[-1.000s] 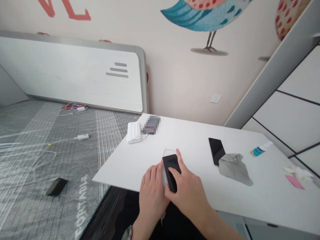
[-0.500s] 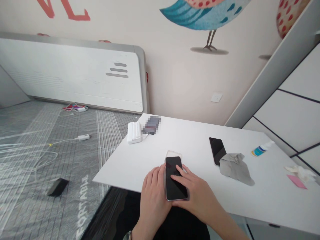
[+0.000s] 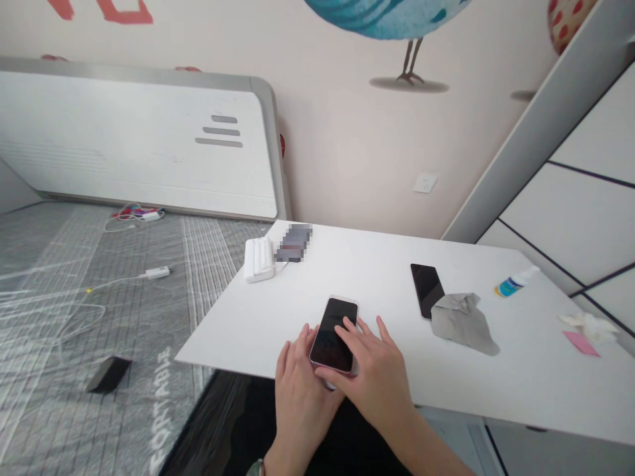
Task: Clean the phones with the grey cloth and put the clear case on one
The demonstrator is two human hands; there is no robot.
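Observation:
A black-screened smartphone [image 3: 331, 337] is held at the near edge of the white table, its top end leaning slightly right. A thin rim of a clear phone case [image 3: 342, 298] shows around its far end. My left hand [image 3: 300, 387] cups the phone and case at the left and lower side, fingers partly hidden behind them. With the thumb along the phone's lower edge, my right hand [image 3: 380, 360] grips it from the right, and some fingers rest over the screen. The other fingers stretch out past its right side.
A second phone [image 3: 425, 287] lies partly under a grey cloth [image 3: 464, 324]. Beyond are a spray bottle [image 3: 516, 282], crumpled tissue [image 3: 590, 325] and pink slip [image 3: 581, 343]. A white power bank [image 3: 258, 260] sits at the table's [image 3: 233, 330] left. Cables cover the bed.
The smartphone has turned clockwise and shifted away from me, further over the clear case. My right thumb has moved left along its lower edge. The view has tilted slightly down.

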